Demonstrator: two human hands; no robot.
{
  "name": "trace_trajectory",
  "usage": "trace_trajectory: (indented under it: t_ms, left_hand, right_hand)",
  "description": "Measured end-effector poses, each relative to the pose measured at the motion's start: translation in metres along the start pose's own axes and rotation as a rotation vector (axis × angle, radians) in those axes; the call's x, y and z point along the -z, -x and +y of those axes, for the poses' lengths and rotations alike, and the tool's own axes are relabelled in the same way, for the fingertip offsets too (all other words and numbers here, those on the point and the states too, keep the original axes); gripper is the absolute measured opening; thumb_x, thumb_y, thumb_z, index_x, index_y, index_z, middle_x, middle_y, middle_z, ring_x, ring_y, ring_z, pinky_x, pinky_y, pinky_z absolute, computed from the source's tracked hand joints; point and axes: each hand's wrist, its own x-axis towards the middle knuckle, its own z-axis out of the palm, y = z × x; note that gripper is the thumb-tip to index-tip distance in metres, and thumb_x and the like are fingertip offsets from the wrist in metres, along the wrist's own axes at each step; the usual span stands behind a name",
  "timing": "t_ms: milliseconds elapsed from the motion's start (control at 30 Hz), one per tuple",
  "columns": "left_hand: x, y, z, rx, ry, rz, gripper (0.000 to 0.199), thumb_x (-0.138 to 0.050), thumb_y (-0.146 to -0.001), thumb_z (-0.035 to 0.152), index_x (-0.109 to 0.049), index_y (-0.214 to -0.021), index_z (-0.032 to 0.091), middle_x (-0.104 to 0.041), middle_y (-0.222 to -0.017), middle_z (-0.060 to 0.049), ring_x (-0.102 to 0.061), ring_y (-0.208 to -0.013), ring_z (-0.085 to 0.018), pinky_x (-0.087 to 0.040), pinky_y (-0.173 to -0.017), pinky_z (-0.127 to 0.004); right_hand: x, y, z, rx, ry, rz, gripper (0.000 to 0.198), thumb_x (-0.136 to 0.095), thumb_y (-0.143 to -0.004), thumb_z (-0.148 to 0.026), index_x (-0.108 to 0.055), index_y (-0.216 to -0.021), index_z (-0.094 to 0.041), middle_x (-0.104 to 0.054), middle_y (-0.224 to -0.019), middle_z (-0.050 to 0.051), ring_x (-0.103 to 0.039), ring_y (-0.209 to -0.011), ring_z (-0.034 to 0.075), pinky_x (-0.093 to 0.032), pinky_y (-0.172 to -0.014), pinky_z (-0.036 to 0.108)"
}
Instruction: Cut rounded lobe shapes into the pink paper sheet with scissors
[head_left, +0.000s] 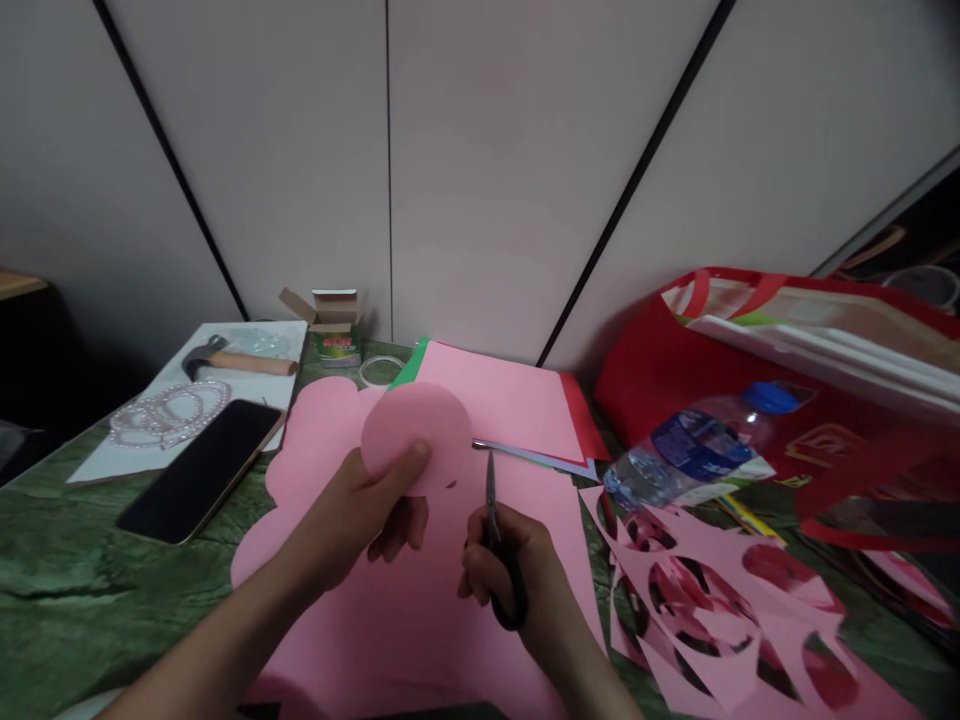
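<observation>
My left hand (375,510) pinches a round pink paper disc (420,425) by its lower edge, thumb on top, holding it up above the large pink sheets. In my right hand (517,560) is a pair of scissors (491,490) with black handles, its blades pointing up and looking closed or nearly so. The blade tip is just right of the disc, apart from it. Below both hands spreads a large pink sheet (435,620). Several pink paper pieces with rounded edges (319,420) lie at its left.
On the left are a phone (202,470), a bead string (169,412) and a hammer (251,362). A small box (337,335) stands behind, near stacked coloured paper (495,390). Right, a water bottle (690,450) leans by a red bag (645,370), near cut-out pink scraps (720,630).
</observation>
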Motion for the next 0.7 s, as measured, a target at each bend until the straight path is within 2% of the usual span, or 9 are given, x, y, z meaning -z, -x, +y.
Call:
trace_trajectory:
  t_ms: [267, 333, 467, 533, 600, 667, 700]
  left_hand:
    - [0.002, -0.004, -0.003, -0.064, 0.089, 0.028, 0.061, -0.031, -0.082, 0.054, -0.049, -0.041, 0.013, -0.043, -0.035, 0.001, -0.033, -0.027, -0.005, -0.022, -0.029, -0.018]
    - [0.005, -0.007, -0.005, -0.074, 0.155, 0.049, 0.057, -0.031, -0.083, 0.053, -0.052, -0.048, 0.013, -0.045, -0.037, 0.001, -0.033, -0.027, -0.005, -0.021, -0.029, -0.017]
    - [0.006, -0.008, -0.007, -0.093, 0.245, 0.056, 0.045, -0.029, -0.085, 0.049, -0.058, -0.076, 0.015, -0.048, -0.04, 0.004, -0.034, -0.028, -0.006, -0.022, -0.03, -0.017]
    - [0.0, -0.006, -0.008, -0.108, 0.232, 0.071, 0.046, -0.028, -0.085, 0.049, -0.056, -0.072, 0.015, -0.046, -0.039, 0.004, -0.035, -0.029, -0.007, -0.022, -0.03, -0.018]
    - [-0.012, -0.004, -0.012, -0.054, 0.179, 0.069, 0.051, -0.027, -0.084, 0.051, -0.053, -0.058, 0.015, -0.043, -0.037, 0.004, -0.035, -0.028, -0.007, -0.022, -0.03, -0.019]
    - [-0.025, -0.001, -0.018, 0.009, 0.092, 0.023, 0.056, -0.026, -0.083, 0.053, -0.046, -0.047, 0.016, -0.038, -0.032, 0.004, -0.035, -0.029, -0.008, -0.025, -0.032, -0.02]
    - [-0.031, 0.0, -0.021, 0.022, 0.051, -0.009, 0.056, -0.026, -0.083, 0.053, -0.047, -0.047, 0.016, -0.036, -0.031, 0.004, -0.035, -0.029, -0.008, -0.026, -0.033, -0.021]
  right_hand:
    - [0.0, -0.002, 0.001, -0.019, 0.04, 0.032, 0.013, -0.059, -0.063, -0.018, -0.046, -0.059, -0.017, -0.041, -0.039, -0.011, -0.042, -0.034, 0.005, -0.042, -0.044, 0.022]
    - [-0.001, -0.003, 0.0, -0.027, 0.048, 0.048, 0.013, -0.059, -0.063, -0.019, -0.047, -0.06, -0.017, -0.042, -0.041, -0.01, -0.043, -0.036, 0.006, -0.043, -0.047, 0.024]
    - [-0.004, -0.003, -0.002, 0.016, 0.058, 0.052, 0.014, -0.061, -0.063, -0.021, -0.047, -0.06, -0.017, -0.045, -0.044, -0.008, -0.047, -0.043, 0.009, -0.043, -0.052, 0.025]
    - [-0.005, -0.003, -0.002, 0.06, 0.035, 0.073, 0.013, -0.061, -0.065, -0.021, -0.048, -0.064, -0.017, -0.047, -0.047, -0.007, -0.049, -0.048, 0.01, -0.042, -0.054, 0.025]
    - [-0.005, -0.001, -0.002, 0.115, 0.008, 0.122, 0.013, -0.062, -0.066, -0.022, -0.05, -0.071, -0.018, -0.051, -0.053, -0.006, -0.051, -0.054, 0.011, -0.041, -0.056, 0.024]
    - [-0.004, 0.0, -0.003, 0.187, 0.001, 0.181, 0.017, -0.064, -0.066, -0.023, -0.051, -0.076, -0.018, -0.055, -0.059, -0.004, -0.051, -0.058, 0.011, -0.04, -0.057, 0.023]
    - [-0.002, 0.001, -0.004, 0.225, 0.014, 0.209, 0.018, -0.065, -0.066, -0.023, -0.052, -0.077, -0.018, -0.055, -0.062, -0.004, -0.05, -0.059, 0.011, -0.04, -0.057, 0.022]
